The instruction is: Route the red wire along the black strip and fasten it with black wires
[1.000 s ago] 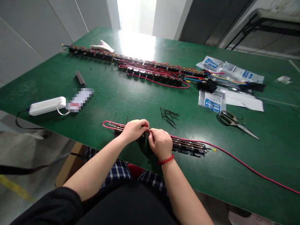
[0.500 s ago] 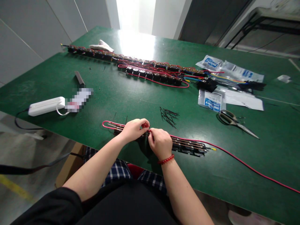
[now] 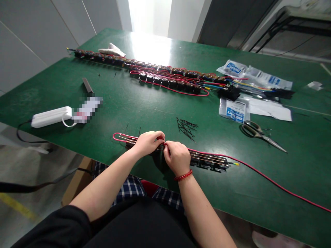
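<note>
A long black strip of switches with bare metal bars and a red wire (image 3: 207, 160) lies along the near edge of the green table (image 3: 144, 103). My left hand (image 3: 148, 143) is curled over the strip's middle, fingers closed on it. My right hand (image 3: 177, 156), with a red bead bracelet at the wrist, pinches the same spot from the right; its fingertips meet the left hand's. The red wire (image 3: 271, 182) trails off to the right across the table and loops back at the strip's left end (image 3: 117, 136).
A small heap of black cable ties (image 3: 186, 126) lies just beyond my hands. Scissors (image 3: 260, 134) rest to the right. Two more wired strips (image 3: 165, 79), plastic bags (image 3: 254, 81), a white power bank (image 3: 51, 116) and a white cloth (image 3: 111, 50) lie farther back.
</note>
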